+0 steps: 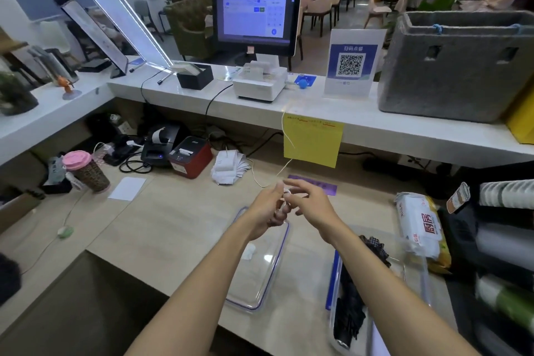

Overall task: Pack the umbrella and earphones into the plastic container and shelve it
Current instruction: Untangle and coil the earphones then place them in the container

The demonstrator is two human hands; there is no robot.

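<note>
Both hands meet above the pale wood-grain desk (173,228); the left hand (267,211) curls round what looks like coiled white earphone cable (284,166), the right hand (306,204) pinching the thin cord, which runs up to the white counter; the black folded umbrella (351,306) lies lengthwise, pointing away, in the clear rectangular plastic container (416,274); its transparent blue-rimmed lid (260,274) lies flat just left.
</note>
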